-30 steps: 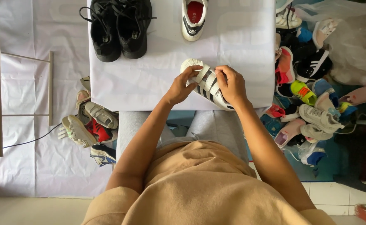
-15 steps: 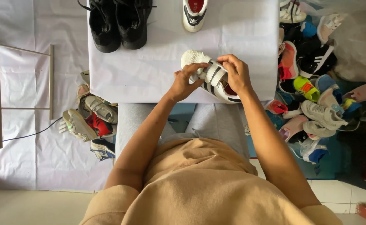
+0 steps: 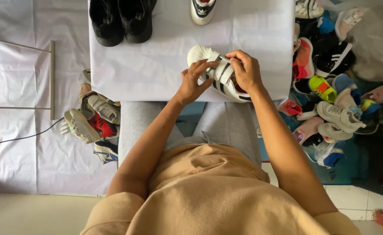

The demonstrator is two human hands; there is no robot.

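1. The white shoe with dark stripes (image 3: 220, 74) lies on the near edge of the white-covered bench (image 3: 148, 69), between both hands; its long axis runs diagonally, toe cap up-left, heel down-right.
2. The left hand (image 3: 193, 82) is on the toe side, fingers spread across a strap (image 3: 223, 72), pinching it lightly.
3. The right hand (image 3: 246, 72) closes over the heel and collar, gripping the shoe from above.
4. Both hands touch the shoe; the right covers more of it.
5. Beyond the hands: a black shoe pair (image 3: 122, 19) and a second white shoe (image 3: 202, 9). Loose shoes lie on the floor on either side.
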